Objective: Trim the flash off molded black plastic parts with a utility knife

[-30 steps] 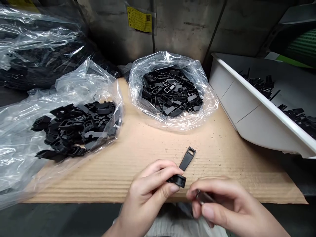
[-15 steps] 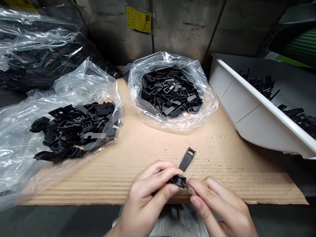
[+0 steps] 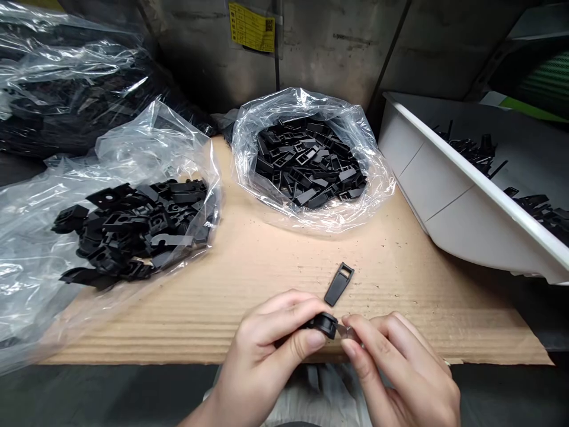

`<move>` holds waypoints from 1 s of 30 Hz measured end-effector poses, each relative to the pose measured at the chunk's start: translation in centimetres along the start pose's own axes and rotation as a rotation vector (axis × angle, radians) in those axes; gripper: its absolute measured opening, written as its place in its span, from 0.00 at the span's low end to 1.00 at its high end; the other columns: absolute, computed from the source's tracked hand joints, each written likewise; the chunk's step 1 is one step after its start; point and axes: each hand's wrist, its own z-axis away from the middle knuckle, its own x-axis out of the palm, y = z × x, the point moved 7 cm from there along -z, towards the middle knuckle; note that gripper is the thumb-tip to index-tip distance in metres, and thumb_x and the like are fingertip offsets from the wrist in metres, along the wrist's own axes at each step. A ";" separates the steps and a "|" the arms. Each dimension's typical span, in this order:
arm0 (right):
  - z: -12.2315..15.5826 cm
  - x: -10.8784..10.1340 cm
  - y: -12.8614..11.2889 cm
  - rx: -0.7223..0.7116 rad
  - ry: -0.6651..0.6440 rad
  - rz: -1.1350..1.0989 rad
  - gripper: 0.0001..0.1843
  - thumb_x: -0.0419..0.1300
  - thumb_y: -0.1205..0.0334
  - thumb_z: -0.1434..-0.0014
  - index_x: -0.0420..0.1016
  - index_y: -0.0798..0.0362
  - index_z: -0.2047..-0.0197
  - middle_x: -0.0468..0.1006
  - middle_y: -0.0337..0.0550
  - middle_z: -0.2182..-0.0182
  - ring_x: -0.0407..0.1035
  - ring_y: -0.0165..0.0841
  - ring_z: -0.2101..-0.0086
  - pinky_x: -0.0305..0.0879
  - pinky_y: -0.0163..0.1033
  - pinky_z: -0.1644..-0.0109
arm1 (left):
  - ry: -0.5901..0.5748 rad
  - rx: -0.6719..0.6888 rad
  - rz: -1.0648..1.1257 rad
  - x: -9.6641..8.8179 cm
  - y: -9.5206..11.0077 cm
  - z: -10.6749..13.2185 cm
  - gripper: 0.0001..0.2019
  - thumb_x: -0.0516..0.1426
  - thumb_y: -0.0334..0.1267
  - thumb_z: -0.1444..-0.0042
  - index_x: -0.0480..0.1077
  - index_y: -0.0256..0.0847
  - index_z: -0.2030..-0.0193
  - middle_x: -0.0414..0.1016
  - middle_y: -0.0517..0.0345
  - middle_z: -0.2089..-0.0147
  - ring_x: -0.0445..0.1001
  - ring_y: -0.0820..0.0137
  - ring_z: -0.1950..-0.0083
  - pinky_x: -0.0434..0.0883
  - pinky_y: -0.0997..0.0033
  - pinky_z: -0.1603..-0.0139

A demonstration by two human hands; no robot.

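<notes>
Between the thumb and fingers of my left hand (image 3: 271, 350) is a black plastic part (image 3: 326, 324) with a rounded, grooved end facing right. My right hand (image 3: 395, 362) pinches a small thin blade (image 3: 346, 332), grey and shiny. Its tip is at the rounded end of the part; whether it touches cannot be made out. Just beyond my left fingertips, a flat black tapered clip (image 3: 339, 284) with a rectangular opening lies on the cardboard (image 3: 267, 261).
At the back centre stands a clear bag (image 3: 249, 196) full of black clips. An open bag (image 3: 146, 148) of black parts lies on the left, with a larger bag (image 3: 80, 77) behind. A white bin (image 3: 427, 172) with black pieces leans in from the right.
My right hand has shifted slightly, and more of the blade shows between its fingers and the part. The left hand still grips the part. The view has tilted a little.
</notes>
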 end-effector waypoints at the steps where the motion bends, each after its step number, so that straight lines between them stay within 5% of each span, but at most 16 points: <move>1: 0.0 -0.1 0.1 0.000 0.015 0.029 0.12 0.57 0.72 0.47 0.69 0.56 0.57 0.70 0.43 0.76 0.64 0.31 0.75 0.60 0.35 0.73 | -0.014 -0.002 0.015 0.2 0.0 0.0 0.08 0.55 0.28 0.45 0.74 0.44 0.63 0.74 0.61 0.65 0.72 0.72 0.63 0.67 0.81 0.61; 5: -0.3 -0.6 1.0 0.045 0.043 0.026 0.14 0.57 0.73 0.46 0.69 0.56 0.55 0.71 0.45 0.73 0.65 0.31 0.72 0.63 0.36 0.70 | -0.064 -0.019 0.050 0.8 0.1 0.0 0.08 0.55 0.29 0.44 0.75 0.41 0.65 0.74 0.58 0.66 0.73 0.70 0.65 0.68 0.78 0.63; 10: -0.1 -1.3 1.6 0.177 -0.012 -0.123 0.12 0.52 0.71 0.43 0.71 0.54 0.56 0.71 0.45 0.67 0.69 0.31 0.68 0.65 0.32 0.69 | 0.031 0.017 0.027 0.3 0.0 0.0 0.12 0.57 0.25 0.48 0.75 0.47 0.62 0.74 0.62 0.62 0.73 0.72 0.59 0.67 0.81 0.57; 14: 0.4 -1.4 1.2 0.313 0.031 -0.312 0.08 0.55 0.63 0.42 0.71 0.51 0.59 0.70 0.41 0.73 0.67 0.28 0.74 0.63 0.30 0.75 | 0.090 0.060 -0.024 0.0 0.1 0.0 0.14 0.58 0.23 0.50 0.76 0.47 0.61 0.74 0.61 0.60 0.73 0.72 0.58 0.67 0.82 0.56; 24: -0.1 -0.4 -0.2 0.240 0.197 -0.398 0.11 0.57 0.76 0.49 0.72 0.51 0.67 0.72 0.39 0.74 0.67 0.27 0.75 0.62 0.31 0.72 | 0.103 0.071 -0.054 0.2 0.2 0.4 0.14 0.59 0.22 0.52 0.76 0.45 0.62 0.75 0.59 0.62 0.74 0.71 0.60 0.69 0.82 0.58; 30: -0.2 -1.5 1.6 0.380 0.130 -0.339 0.07 0.58 0.67 0.46 0.66 0.51 0.74 0.66 0.37 0.78 0.62 0.27 0.79 0.55 0.29 0.81 | 0.113 0.091 -0.078 0.1 0.6 -0.1 0.14 0.57 0.21 0.51 0.76 0.43 0.64 0.75 0.58 0.62 0.74 0.70 0.60 0.70 0.81 0.59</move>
